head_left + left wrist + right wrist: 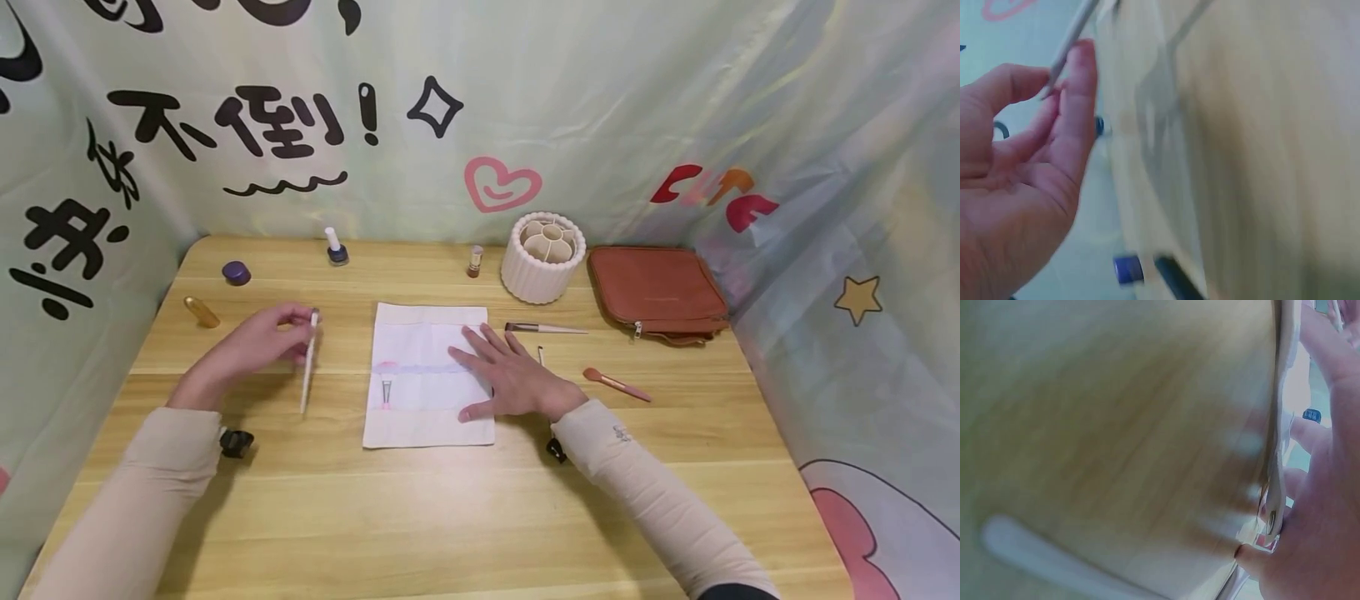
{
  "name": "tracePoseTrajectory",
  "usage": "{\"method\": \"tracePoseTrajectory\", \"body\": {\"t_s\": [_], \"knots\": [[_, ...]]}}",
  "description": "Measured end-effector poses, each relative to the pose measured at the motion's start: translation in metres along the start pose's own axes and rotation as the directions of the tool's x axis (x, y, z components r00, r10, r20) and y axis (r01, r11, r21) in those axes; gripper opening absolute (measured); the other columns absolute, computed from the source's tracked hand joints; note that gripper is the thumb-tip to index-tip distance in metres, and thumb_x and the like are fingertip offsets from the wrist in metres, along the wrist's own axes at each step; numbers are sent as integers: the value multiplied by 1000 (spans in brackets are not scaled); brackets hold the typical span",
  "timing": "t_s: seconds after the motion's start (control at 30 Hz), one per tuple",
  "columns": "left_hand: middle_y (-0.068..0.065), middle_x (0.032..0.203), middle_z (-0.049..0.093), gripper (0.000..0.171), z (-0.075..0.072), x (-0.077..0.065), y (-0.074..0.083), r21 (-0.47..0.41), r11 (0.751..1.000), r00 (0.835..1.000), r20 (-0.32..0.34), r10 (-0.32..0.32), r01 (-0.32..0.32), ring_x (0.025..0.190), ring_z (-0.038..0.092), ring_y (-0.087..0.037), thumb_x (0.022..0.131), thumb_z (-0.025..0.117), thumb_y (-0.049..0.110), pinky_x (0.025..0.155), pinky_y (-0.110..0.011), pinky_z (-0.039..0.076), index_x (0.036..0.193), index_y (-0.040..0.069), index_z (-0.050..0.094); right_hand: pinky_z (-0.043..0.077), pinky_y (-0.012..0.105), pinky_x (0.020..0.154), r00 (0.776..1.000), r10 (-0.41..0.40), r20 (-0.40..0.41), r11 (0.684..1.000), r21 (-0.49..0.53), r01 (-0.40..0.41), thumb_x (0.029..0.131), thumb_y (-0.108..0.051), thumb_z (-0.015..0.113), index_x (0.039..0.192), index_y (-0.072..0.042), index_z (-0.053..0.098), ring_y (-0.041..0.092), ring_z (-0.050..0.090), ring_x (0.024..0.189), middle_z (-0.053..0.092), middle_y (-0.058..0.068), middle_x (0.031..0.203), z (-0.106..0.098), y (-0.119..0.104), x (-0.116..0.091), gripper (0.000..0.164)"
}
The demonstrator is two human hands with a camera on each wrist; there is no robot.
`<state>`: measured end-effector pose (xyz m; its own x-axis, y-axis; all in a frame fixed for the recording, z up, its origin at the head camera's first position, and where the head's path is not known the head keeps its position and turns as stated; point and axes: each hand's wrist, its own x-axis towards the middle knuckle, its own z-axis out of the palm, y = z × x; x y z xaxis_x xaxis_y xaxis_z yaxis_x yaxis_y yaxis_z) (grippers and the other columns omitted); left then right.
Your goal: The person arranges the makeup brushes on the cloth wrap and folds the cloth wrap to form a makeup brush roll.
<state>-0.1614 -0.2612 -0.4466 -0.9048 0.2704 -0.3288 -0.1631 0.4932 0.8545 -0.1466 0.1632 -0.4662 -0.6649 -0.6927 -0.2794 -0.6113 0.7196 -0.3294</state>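
The left hand [262,342] pinches a slender white rod [308,367] left of the white cloth [423,427] on the desk [390,517]; the right hand [517,379], fingers spread, rests on the cloth's right side.

So the cloth [431,333] lies roughly mid-table [420,517] with the right hand [517,379] on its right side. There's a small brush [386,392] on or in its left half, can't tell which. Left hand [266,340] is over to the left with a makeup brush [307,367], cosmetic tube [201,312] further left, round cap [236,272] behind that, nail polish bottle [337,252] near the back edge. Behind and right of the cloth: tiny bottle [475,262], then divided holder [535,282], then zip pouch [656,287]. Flat brush [551,328] and powder brush [617,385] lie in front of those.
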Motion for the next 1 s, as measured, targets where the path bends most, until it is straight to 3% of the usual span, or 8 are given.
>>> {"method": "tracePoseTrajectory", "body": {"t_s": [0.27, 0.4, 0.53, 0.63, 0.73, 1.0], "knots": [[-28, 137, 59, 58, 35, 44, 47, -199, 974, 991, -99, 87, -105, 97, 76, -22, 113, 62, 17, 93, -40, 66, 163, 6, 37, 1, 68, 135, 1000, 9, 10, 1000, 7, -9, 95, -75, 69, 176, -27, 20, 38, -7, 171, -3, 9, 185, 0, 1, -2, 107], [-25, 136, 59, 57, 55, 63, 64, -208, 967, 985, -128, 119, -144, 100, 74, -27, 113, 61, 17, 93, -39, 66, 164, 11, 37, 2, 69, 134, 1000, 2, 7, 1000, -5, -2, 95, -74, 69, 176, -26, 21, 38, -6, 171, -3, 9, 185, 0, 1, -1, 106], [-25, 136, 60, 52, 68, 77, 71, -162, 972, 980, -135, 146, -167, 105, 72, -35, 113, 60, 18, 93, -41, 66, 161, 10, 41, 2, 69, 135, 1000, 7, 9, 1000, -19, -7, 95, -75, 69, 176, -27, 22, 38, -6, 171, -2, 9, 185, 0, 1, 0, 105], [-24, 133, 61, 49, 74, 84, 70, -134, 978, 983, -111, 144, -158, 104, 72, -36, 113, 61, 16, 90, -41, 67, 159, 9, 44, 2, 68, 135, 1000, 14, 15, 1000, -22, -14, 95, -76, 68, 176, -28, 21, 38, -7, 171, -3, 8, 185, 1, 1, 1, 105], [-25, 131, 64, 46, 76, 86, 65, -114, 984, 991, -43, 130, -134, 98, 74, -34, 113, 59, 14, 83, -40, 68, 156, 6, 46, 2, 68, 135, 1000, 15, 20, 1000, -22, -15, 95, -76, 67, 176, -28, 21, 37, -7, 171, -3, 8, 185, 1, 0, 2, 106], [-18, 108, 71, 30, 81, 78, 50, 44, 994, 989, 107, 99, -104, 75, 66, -22, 113, 60, 19, 62, -30, 58, 140, 6, 59, 0, 68, 135, 1000, 23, 22, 999, -32, -22, 94, -78, 66, 177, -29, 17, 37, -7, 171, -4, 8, 185, 0, 0, 2, 108]]}}
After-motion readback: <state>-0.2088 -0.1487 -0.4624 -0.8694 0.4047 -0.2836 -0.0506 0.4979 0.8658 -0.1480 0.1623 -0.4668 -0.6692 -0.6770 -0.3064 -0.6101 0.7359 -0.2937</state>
